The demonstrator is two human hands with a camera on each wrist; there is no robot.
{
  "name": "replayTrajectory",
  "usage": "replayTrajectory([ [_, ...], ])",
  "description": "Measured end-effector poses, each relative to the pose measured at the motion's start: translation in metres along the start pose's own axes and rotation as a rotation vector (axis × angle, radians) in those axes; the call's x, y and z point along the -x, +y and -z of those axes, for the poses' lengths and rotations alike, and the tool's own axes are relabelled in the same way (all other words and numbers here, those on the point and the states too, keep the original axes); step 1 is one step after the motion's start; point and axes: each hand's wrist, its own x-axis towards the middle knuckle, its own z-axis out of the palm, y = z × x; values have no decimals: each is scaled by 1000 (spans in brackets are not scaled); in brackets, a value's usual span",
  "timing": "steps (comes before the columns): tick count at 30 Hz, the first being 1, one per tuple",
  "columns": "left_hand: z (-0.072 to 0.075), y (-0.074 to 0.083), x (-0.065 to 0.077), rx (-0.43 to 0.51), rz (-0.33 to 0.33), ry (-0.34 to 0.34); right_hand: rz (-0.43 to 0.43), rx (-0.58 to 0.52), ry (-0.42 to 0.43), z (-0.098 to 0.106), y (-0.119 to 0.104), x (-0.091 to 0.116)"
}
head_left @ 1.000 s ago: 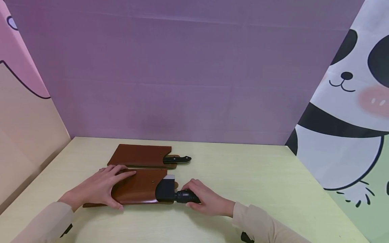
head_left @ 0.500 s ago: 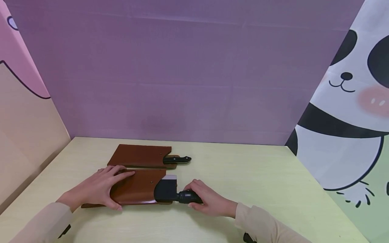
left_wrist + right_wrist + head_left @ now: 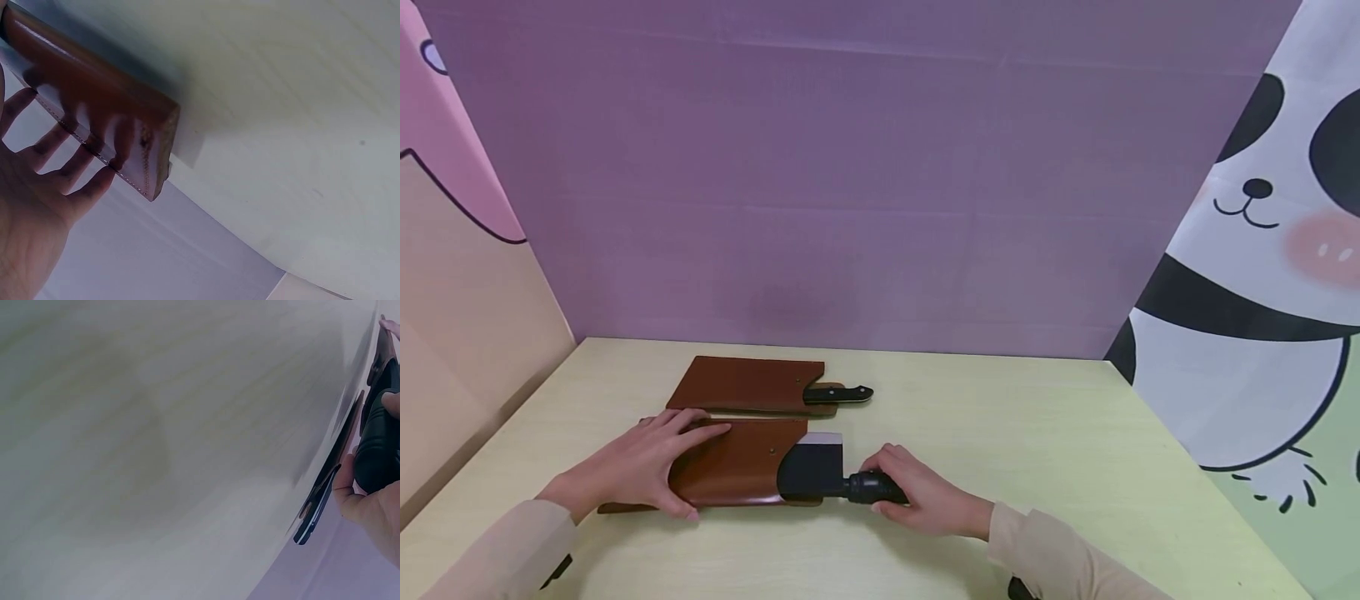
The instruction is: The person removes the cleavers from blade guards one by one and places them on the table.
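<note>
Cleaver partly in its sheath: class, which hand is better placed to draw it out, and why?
The right hand, most likely: it grips the cleaver by its handle. The left hand, spread on the sheath, seems better placed to steady that.

From the head camera I looked forward and down, the farthest off, across the worktop [image 3: 1075,442] to the purple backdrop [image 3: 880,183]. My left-wrist view sat close, tilted, facing the end of the brown sheath [image 3: 81,81]; the right-wrist one, also tilted, had the black handle [image 3: 377,444] at its right edge. The head view shared both.
</note>
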Motion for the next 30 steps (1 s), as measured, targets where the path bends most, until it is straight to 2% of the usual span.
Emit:
replayTrajectory([
  [5,0,-1,1,9,14,-11,-31,-18,-12,3,-2,2],
  [15,0,-2,2,0,26,-6,-29,-17,-3,6,0,9],
  [30,0,-3,5,8,14,-1,22,6,32,8,7,19],
])
